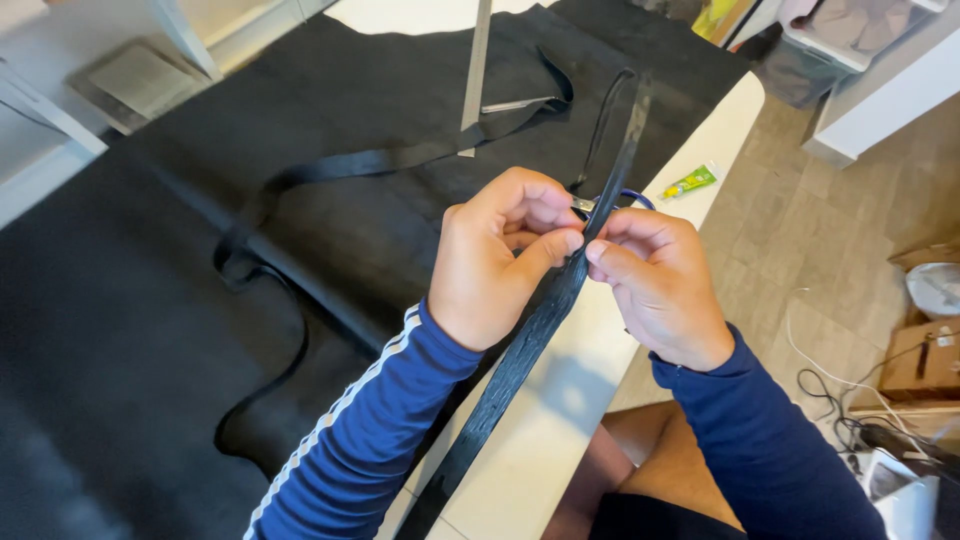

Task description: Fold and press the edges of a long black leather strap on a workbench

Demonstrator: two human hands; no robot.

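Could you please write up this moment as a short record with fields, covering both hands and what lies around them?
Left hand: left hand pinches the long black leather strap with thumb and fingers.
Right hand: right hand grips the same strap from the other side.
Strap position: runs diagonally over the white table edge.
Near the hands: blue-handled scissors, partly hidden.
Table cover: large black leather sheet.
Also there: long metal ruler; small green glue tube.

Both arms wore dark blue long sleeves, ribbed; left sleeve (350, 440) carried white stripes along its outer seam. Hands bare, knees uncovered.
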